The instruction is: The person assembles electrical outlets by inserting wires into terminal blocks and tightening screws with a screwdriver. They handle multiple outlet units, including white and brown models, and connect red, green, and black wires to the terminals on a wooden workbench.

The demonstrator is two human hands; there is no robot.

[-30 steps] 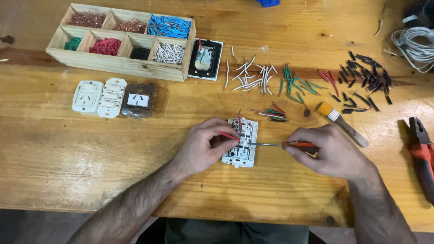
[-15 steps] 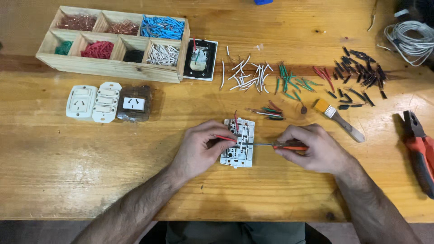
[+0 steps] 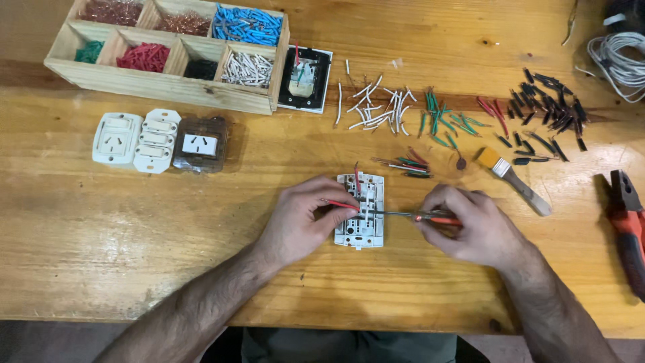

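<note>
A white socket module lies back-side up on the wooden table, with a short red wire standing up from its top. My left hand pinches another red wire and presses it against the module's left side. My right hand grips a small red-handled screwdriver, its thin metal shaft lying level and its tip reaching into the middle of the module.
A wooden compartment tray of coloured wire pieces stands at the back left, a black-framed socket beside it. White sockets, loose white, green, red and black wire bits, a small brush, red pliers and a white cable coil lie around.
Both hands stay on the module with the screwdriver in place. The view has shifted a little, so everything sits slightly lower left in the picture.
</note>
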